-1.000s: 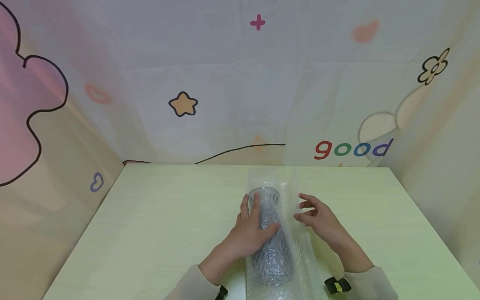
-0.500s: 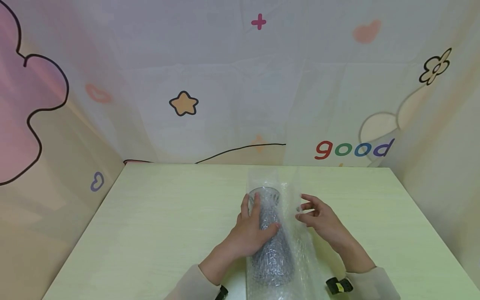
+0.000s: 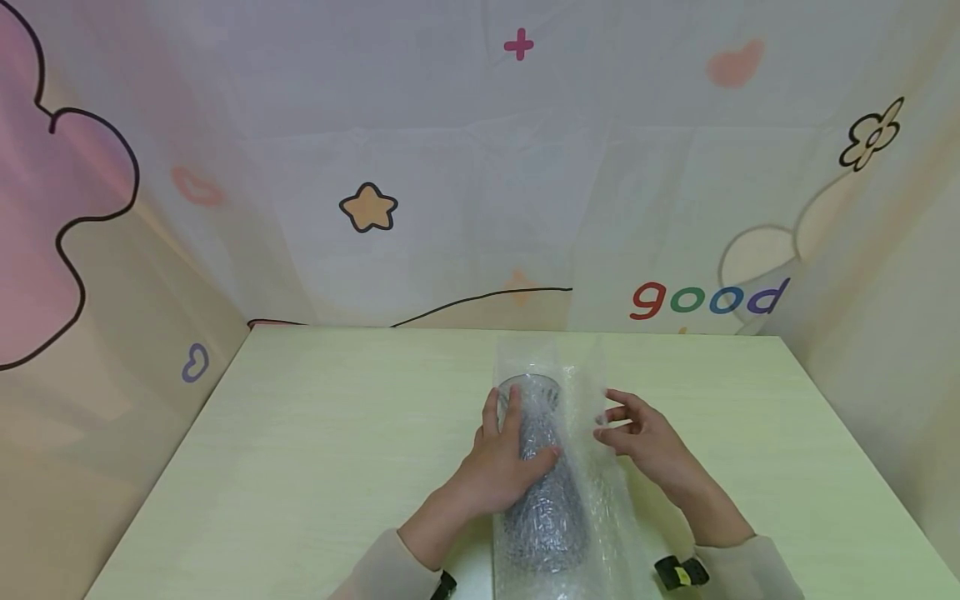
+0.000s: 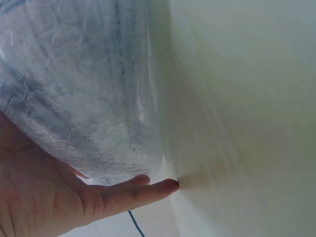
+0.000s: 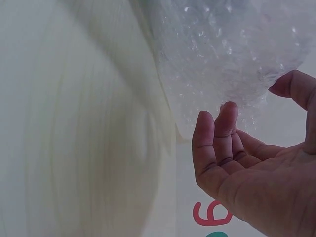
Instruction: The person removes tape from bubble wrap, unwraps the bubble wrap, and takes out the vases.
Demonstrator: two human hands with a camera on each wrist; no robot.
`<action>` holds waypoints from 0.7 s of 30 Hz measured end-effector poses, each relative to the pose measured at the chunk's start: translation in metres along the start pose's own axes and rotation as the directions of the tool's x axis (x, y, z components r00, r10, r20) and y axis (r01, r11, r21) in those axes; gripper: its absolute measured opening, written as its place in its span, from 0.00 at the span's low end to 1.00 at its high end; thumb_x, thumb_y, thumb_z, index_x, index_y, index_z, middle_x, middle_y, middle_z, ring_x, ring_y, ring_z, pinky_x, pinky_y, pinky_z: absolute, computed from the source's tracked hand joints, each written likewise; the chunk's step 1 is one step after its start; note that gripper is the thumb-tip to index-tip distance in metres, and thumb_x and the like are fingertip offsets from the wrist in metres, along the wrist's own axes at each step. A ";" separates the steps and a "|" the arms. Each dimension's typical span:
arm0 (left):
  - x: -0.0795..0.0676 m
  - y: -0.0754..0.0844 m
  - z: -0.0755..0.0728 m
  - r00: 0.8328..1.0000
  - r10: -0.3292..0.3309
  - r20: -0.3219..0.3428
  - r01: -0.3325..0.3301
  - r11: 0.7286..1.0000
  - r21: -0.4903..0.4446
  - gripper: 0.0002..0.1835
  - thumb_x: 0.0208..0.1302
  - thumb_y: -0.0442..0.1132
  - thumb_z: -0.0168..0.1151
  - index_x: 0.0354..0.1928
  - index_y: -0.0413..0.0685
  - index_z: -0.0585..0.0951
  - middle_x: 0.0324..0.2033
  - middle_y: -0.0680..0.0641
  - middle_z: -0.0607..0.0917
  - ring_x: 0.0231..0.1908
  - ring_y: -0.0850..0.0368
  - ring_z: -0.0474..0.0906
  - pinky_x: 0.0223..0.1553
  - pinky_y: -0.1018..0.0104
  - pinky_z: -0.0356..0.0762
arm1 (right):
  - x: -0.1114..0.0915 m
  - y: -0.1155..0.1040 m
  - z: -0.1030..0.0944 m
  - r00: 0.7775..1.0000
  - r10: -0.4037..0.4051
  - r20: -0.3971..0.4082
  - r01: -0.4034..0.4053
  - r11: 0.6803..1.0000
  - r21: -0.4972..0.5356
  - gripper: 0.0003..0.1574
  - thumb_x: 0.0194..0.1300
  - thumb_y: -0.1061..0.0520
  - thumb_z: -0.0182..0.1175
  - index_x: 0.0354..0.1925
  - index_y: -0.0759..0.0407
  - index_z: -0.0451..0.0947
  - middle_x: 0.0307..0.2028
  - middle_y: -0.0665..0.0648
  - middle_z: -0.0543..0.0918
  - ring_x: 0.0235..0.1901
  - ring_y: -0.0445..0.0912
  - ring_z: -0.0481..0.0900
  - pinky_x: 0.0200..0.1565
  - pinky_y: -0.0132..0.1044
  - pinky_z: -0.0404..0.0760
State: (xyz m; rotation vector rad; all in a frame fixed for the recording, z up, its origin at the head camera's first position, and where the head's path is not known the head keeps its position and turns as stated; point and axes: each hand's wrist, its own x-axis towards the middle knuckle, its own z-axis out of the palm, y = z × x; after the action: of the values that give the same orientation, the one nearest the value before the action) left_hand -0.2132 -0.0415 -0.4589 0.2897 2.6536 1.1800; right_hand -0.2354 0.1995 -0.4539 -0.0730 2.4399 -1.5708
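A tall vessel [image 3: 543, 525] with a round, clear rim lies on the table under layers of clear bubble wrap [image 3: 609, 508]. My left hand [image 3: 497, 473] rests on it from the left, fingers extended along its side and thumb across its top. In the left wrist view, straight fingertips [image 4: 170, 185] reach the tabletop beside the wrapped vessel. At the right edge of the sheet, my right hand [image 3: 651, 442] pinches the loose bubble wrap between thumb and fingers. The right wrist view shows the thumb [image 5: 291, 85] at the wrap's edge, with the other fingers bent.
A pale wooden table [image 3: 337, 433] lies under the wrap and extends on both sides. Behind it hangs a printed backdrop [image 3: 450, 167] with a star and the word "good". Black straps [image 3: 681, 572] sit at the wrists.
My right hand has shifted slightly to the right, and the loose edge of the bubble wrap has moved with it. The left hand and the vessel stay in place.
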 end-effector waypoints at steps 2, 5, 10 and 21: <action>0.000 0.000 0.000 1.000 0.002 -0.001 -0.002 1.000 0.000 0.52 0.61 0.73 0.49 0.76 0.66 0.32 0.76 0.51 0.28 0.72 0.31 0.46 0.58 0.35 0.68 | 0.000 0.001 0.000 1.000 0.006 0.000 -0.006 1.000 0.006 0.43 0.66 0.51 0.62 0.73 0.55 0.55 0.56 0.64 0.72 0.47 0.49 0.77 0.47 0.37 0.79; 0.000 -0.001 0.000 1.000 0.005 -0.003 -0.005 1.000 0.001 0.52 0.61 0.72 0.49 0.76 0.65 0.32 0.76 0.51 0.28 0.73 0.32 0.47 0.58 0.35 0.67 | 0.000 0.003 -0.001 1.000 0.008 -0.001 -0.008 1.000 0.007 0.44 0.65 0.50 0.62 0.72 0.55 0.55 0.56 0.63 0.72 0.47 0.49 0.78 0.48 0.37 0.79; 0.000 -0.001 0.000 1.000 0.009 -0.001 -0.009 1.000 0.005 0.52 0.61 0.72 0.48 0.76 0.64 0.33 0.76 0.50 0.28 0.72 0.32 0.47 0.59 0.36 0.67 | -0.001 0.003 -0.003 1.000 -0.011 0.000 0.011 1.000 0.002 0.44 0.66 0.50 0.61 0.73 0.57 0.54 0.56 0.64 0.72 0.47 0.47 0.78 0.47 0.37 0.79; -0.001 -0.001 0.000 1.000 0.005 0.004 -0.005 1.000 0.009 0.52 0.61 0.73 0.47 0.76 0.66 0.32 0.76 0.50 0.27 0.72 0.30 0.47 0.57 0.35 0.69 | 0.000 0.006 -0.006 1.000 0.021 -0.002 -0.021 1.000 -0.015 0.41 0.68 0.50 0.59 0.73 0.57 0.54 0.56 0.64 0.74 0.51 0.53 0.78 0.48 0.38 0.79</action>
State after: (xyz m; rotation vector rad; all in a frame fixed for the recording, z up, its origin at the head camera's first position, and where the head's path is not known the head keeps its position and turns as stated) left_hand -0.2126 -0.0420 -0.4596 0.3002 2.6564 1.1683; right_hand -0.2367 0.2077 -0.4571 -0.0482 2.4463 -1.5443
